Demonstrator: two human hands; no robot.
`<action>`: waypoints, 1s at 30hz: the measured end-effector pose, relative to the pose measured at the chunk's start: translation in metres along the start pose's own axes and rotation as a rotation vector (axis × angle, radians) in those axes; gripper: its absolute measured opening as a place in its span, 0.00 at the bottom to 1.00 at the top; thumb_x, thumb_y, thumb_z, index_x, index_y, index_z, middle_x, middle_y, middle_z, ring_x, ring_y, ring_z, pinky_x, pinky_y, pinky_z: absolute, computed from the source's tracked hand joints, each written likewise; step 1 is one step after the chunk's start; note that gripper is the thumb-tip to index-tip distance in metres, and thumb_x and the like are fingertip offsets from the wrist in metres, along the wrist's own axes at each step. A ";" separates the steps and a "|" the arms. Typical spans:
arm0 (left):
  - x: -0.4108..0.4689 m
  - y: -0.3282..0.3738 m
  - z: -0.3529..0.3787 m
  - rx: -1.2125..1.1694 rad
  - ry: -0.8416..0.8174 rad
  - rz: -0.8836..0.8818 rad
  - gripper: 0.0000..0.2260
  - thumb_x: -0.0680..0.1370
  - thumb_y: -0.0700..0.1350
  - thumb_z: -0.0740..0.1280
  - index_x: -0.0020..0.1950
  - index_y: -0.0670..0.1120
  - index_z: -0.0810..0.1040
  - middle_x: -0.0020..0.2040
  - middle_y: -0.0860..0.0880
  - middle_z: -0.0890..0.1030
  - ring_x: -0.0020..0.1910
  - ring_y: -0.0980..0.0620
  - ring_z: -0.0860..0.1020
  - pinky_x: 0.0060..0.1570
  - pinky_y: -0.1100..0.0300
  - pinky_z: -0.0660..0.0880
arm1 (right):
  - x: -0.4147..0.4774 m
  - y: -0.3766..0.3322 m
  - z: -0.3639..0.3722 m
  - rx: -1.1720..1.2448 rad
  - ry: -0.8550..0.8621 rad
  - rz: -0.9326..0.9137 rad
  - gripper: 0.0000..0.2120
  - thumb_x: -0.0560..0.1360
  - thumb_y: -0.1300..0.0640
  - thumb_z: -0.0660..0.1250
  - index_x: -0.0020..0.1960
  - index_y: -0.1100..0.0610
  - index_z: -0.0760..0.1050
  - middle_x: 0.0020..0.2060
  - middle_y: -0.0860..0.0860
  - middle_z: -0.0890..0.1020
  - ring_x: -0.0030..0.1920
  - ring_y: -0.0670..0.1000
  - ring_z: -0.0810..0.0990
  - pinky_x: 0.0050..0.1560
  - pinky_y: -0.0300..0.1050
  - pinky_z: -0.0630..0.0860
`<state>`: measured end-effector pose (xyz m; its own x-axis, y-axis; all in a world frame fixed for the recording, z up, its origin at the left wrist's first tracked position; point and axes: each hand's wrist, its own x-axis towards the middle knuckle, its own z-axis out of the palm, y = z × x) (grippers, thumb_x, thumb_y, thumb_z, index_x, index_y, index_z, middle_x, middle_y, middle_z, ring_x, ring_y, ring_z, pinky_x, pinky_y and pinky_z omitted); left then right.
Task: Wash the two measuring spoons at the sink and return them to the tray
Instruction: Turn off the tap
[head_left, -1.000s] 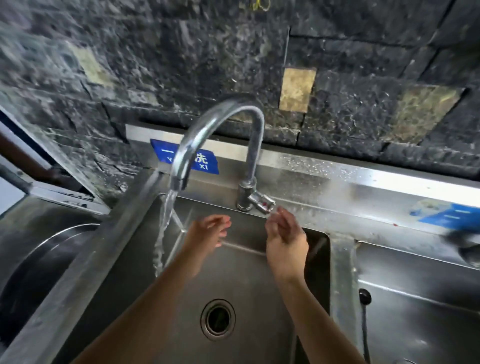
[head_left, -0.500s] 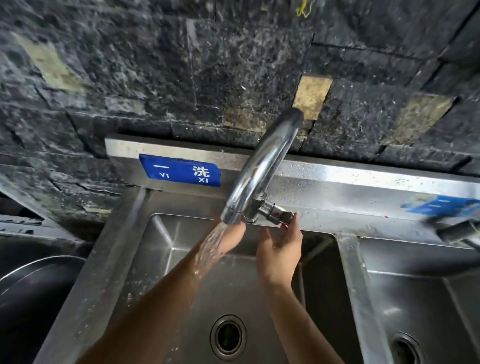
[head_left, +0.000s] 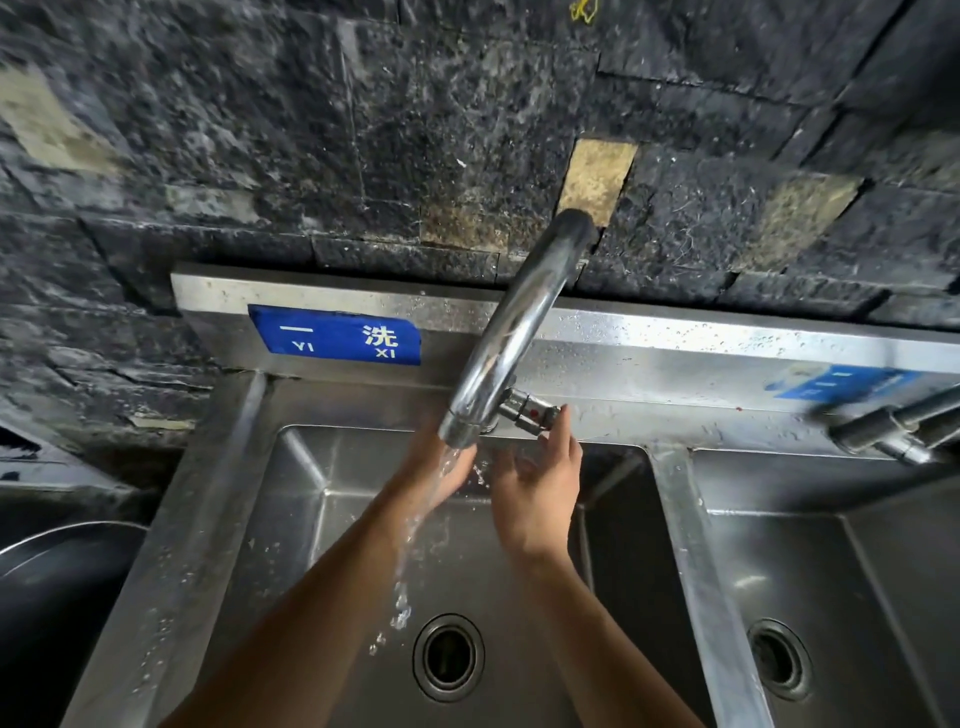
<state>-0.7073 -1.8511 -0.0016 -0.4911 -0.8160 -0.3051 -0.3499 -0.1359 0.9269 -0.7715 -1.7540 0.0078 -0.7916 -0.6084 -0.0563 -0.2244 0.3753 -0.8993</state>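
Two hands mid-frame: left hand (head_left: 441, 467) open under running faucet (head_left: 511, 332), right hand (head_left: 540, 483) open, fingertips near tap handle (head_left: 530, 410). No measuring spoons visible anywhere. Likely light, stiff, slippery wet; best pinched by handles.

The sink (head_left: 311, 499) is a stainless-steel basin, wet and speckled with droplets, with a round drain (head_left: 448, 656) near its front. A curved chrome tap (head_left: 511, 338) rises from the back edge, water running from its spout. Neither measuring spoon nor the tray shows here.
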 end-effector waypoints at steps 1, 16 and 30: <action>-0.002 0.001 0.002 0.005 -0.006 -0.045 0.15 0.81 0.29 0.57 0.58 0.47 0.74 0.49 0.43 0.77 0.42 0.49 0.76 0.40 0.60 0.72 | -0.001 0.001 -0.002 -0.028 -0.033 -0.008 0.42 0.76 0.61 0.69 0.83 0.56 0.49 0.73 0.59 0.66 0.71 0.57 0.70 0.70 0.40 0.62; -0.049 -0.002 0.045 0.154 -0.013 0.093 0.11 0.82 0.37 0.64 0.62 0.37 0.80 0.57 0.39 0.84 0.50 0.50 0.81 0.41 0.76 0.73 | -0.008 0.013 -0.054 -0.192 -0.129 -0.114 0.22 0.75 0.66 0.69 0.69 0.59 0.76 0.56 0.55 0.86 0.53 0.50 0.86 0.58 0.43 0.81; -0.063 0.001 0.135 0.333 -0.068 0.140 0.10 0.80 0.45 0.66 0.58 0.47 0.83 0.53 0.50 0.87 0.52 0.55 0.84 0.56 0.56 0.80 | 0.028 0.078 -0.157 -0.253 -0.201 -0.006 0.21 0.77 0.64 0.67 0.69 0.54 0.77 0.53 0.50 0.87 0.46 0.43 0.83 0.43 0.18 0.71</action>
<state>-0.7843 -1.7237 -0.0108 -0.6008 -0.7729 -0.2043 -0.5105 0.1743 0.8420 -0.9009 -1.6320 0.0042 -0.6673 -0.7278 -0.1583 -0.3829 0.5176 -0.7652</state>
